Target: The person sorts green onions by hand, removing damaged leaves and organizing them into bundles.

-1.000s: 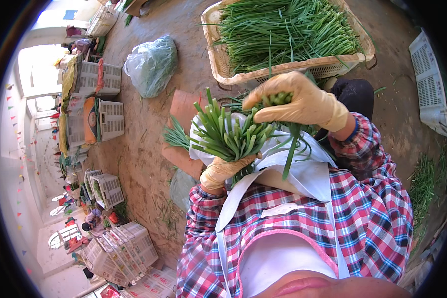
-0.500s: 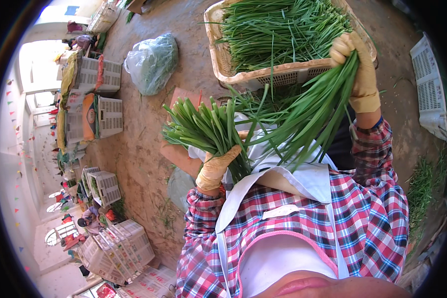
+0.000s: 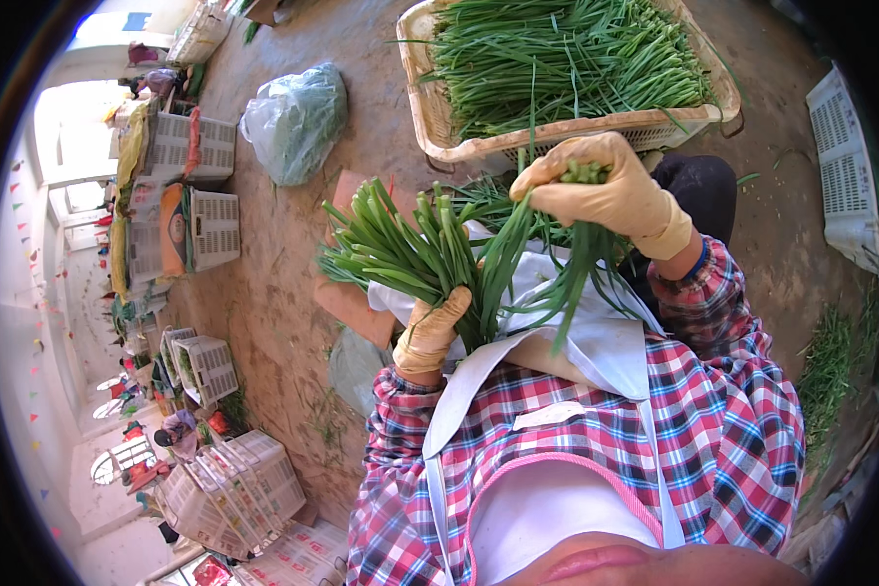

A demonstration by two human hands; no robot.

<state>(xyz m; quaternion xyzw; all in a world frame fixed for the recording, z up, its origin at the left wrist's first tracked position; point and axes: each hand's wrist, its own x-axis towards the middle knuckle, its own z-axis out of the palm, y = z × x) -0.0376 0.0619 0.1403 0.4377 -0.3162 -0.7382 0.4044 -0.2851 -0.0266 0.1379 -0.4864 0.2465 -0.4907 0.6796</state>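
Note:
Both hands wear pale yellow gloves. My left hand [image 3: 430,334] is closed round a thick bunch of garlic chives [image 3: 400,244], its pale cut ends fanning up and to the left. Across my lap, my right hand [image 3: 615,186] grips a smaller bunch of garlic chives [image 3: 586,269]. Cut ends poke up between its fingers, and long leaves hang down over the white apron [image 3: 606,347]. Just beyond the right hand stands a cream plastic crate [image 3: 566,134], filled with more garlic chives [image 3: 566,63] lying in layers.
A tied clear plastic bag [image 3: 295,125] of greens sits on the brown floor at the far left. White crates [image 3: 215,230] are stacked along the left, with people beyond. Another white crate [image 3: 847,171] stands at the right, near loose green scraps [image 3: 827,376].
My right hand has come from the crate's near right corner down and left over my lap, bringing its bunch close to the left one. My left hand has barely moved.

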